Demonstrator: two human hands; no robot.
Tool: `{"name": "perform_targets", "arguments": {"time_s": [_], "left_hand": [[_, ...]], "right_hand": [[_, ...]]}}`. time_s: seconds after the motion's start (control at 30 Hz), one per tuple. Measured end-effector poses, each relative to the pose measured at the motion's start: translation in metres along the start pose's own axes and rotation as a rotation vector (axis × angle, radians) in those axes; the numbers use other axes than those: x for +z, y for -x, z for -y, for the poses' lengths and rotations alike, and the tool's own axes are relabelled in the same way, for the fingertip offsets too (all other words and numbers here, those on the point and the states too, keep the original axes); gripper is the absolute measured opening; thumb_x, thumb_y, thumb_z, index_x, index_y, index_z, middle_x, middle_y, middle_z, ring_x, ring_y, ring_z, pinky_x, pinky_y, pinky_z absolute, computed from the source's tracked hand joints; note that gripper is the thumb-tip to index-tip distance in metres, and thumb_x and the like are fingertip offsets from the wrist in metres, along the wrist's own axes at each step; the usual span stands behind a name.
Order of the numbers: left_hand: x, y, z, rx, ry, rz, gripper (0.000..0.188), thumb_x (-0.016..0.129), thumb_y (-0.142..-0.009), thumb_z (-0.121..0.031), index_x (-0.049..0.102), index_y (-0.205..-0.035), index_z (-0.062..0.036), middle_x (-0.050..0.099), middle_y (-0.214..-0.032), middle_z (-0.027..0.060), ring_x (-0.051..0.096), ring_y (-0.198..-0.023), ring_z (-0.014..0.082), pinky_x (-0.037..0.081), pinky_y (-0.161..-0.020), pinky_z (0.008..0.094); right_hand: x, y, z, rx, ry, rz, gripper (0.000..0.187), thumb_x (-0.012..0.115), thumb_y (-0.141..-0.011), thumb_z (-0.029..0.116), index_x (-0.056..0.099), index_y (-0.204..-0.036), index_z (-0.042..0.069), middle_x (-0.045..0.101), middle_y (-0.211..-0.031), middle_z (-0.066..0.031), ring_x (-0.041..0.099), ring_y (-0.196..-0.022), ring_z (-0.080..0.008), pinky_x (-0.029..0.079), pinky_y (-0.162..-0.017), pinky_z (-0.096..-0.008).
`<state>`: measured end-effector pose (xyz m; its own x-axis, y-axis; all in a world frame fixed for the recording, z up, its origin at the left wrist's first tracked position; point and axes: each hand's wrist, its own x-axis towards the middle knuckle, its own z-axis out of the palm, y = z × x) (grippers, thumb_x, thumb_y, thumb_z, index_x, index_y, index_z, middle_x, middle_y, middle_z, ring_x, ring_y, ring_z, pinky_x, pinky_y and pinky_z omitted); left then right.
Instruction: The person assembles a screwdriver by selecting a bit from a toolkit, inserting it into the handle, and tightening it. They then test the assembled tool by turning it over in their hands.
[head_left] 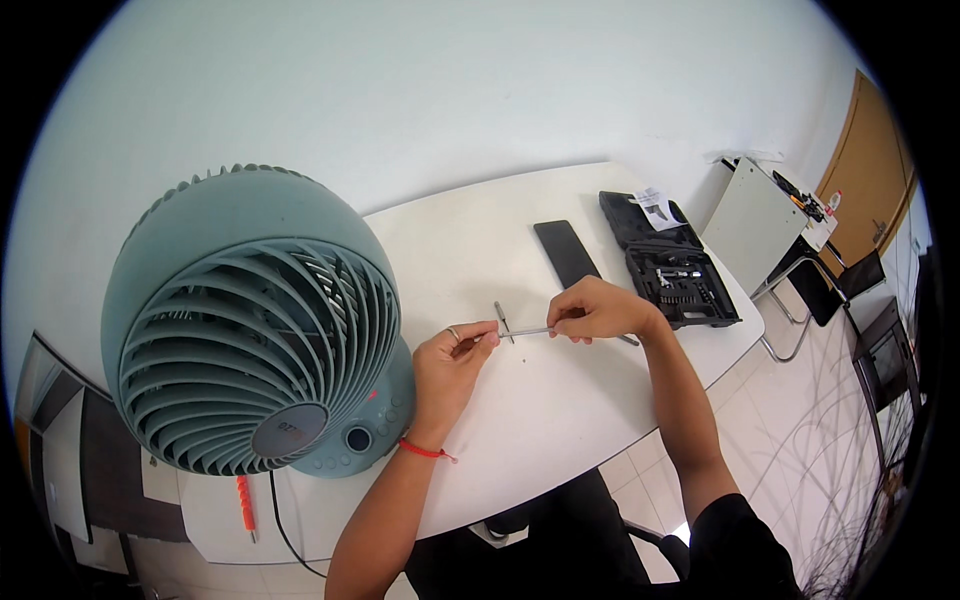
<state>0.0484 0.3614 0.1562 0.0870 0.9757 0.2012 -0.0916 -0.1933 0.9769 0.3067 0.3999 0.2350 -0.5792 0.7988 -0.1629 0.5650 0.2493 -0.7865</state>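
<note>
A thin silvery metal rod [524, 332] stretches level between my two hands above the white table. My left hand [452, 375], with a ring and a red cord at the wrist, pinches its left end. At the other end, the fingertips of my right hand [597, 308] are closed on it. Just behind the rod lies a slim metal shaft [501, 312], partly covered from view, whose kind I cannot make out. A tiny dark piece [523, 360] rests on the tabletop in front of the rod.
A large grey-green fan [250, 330] stands on the table [470, 460] at left, its cord [283, 520] trailing over the front edge. An orange-handled screwdriver [245, 505] lies below it. Toward the right are a dark flat slab [566, 252] and an opened black tool case [670, 265].
</note>
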Motion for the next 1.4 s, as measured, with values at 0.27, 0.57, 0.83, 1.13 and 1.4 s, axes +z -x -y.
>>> {"name": "perform_targets", "arguments": {"time_s": [0.27, 0.57, 0.83, 1.13, 1.4], "left_hand": [[-0.003, -0.005, 0.008, -0.048, 0.086, -0.105, 0.021, 0.073, -0.095, -0.008, 0.073, -0.111, 0.0061, 0.074, -0.1, 0.0105, 0.072, -0.089, 0.0152, 0.058, -0.082, 0.0252], [0.007, 0.002, -0.009, -0.218, 0.453, -0.103, 0.02, 0.069, -0.097, -0.005, 0.072, -0.115, 0.0014, 0.073, -0.11, 0.0095, 0.071, -0.097, 0.0171, 0.058, -0.088, 0.0258], [0.007, 0.006, -0.012, -0.216, 0.565, 0.004, 0.021, 0.068, -0.097, -0.006, 0.072, -0.117, -0.0002, 0.073, -0.112, 0.01, 0.07, -0.098, 0.0171, 0.057, -0.089, 0.0259], [0.006, 0.004, -0.003, -0.13, 0.478, -0.106, 0.023, 0.072, -0.095, -0.006, 0.072, -0.116, 0.0014, 0.074, -0.108, 0.0097, 0.071, -0.096, 0.0166, 0.056, -0.086, 0.0259], [0.01, 0.005, -0.015, -0.106, 0.451, -0.095, 0.021, 0.073, -0.093, -0.003, 0.065, -0.112, 0.004, 0.073, -0.098, 0.0103, 0.07, -0.093, 0.0132, 0.054, -0.084, 0.0256]], "right_hand": [[0.0, 0.001, 0.001, 0.069, 0.098, -0.1, 0.017, 0.061, -0.087, 0.013, 0.066, -0.084, -0.003, 0.062, -0.063, -0.0061, 0.062, -0.051, -0.0139, 0.049, -0.049, -0.0277], [0.011, -0.008, 0.006, 0.106, -0.101, -0.283, 0.019, 0.062, -0.089, 0.012, 0.065, -0.088, -0.007, 0.06, -0.066, -0.0078, 0.063, -0.052, -0.0163, 0.053, -0.049, -0.0301], [0.034, -0.024, -0.007, 0.028, 0.28, -0.341, 0.024, 0.067, -0.084, 0.017, 0.072, -0.092, -0.006, 0.072, -0.08, -0.0184, 0.068, -0.068, -0.028, 0.054, -0.068, -0.0363], [0.051, -0.031, 0.001, -0.015, 0.361, -0.439, 0.042, 0.072, -0.085, 0.018, 0.065, -0.122, 0.0, 0.067, -0.079, -0.0114, 0.066, -0.073, -0.0248, 0.052, -0.069, -0.0356], [0.061, -0.026, 0.013, -0.597, 0.066, -0.52, 0.028, 0.074, -0.084, 0.001, 0.075, -0.111, 0.007, 0.066, -0.09, -0.0045, 0.06, -0.076, -0.0147, 0.049, -0.065, -0.0281]]}}
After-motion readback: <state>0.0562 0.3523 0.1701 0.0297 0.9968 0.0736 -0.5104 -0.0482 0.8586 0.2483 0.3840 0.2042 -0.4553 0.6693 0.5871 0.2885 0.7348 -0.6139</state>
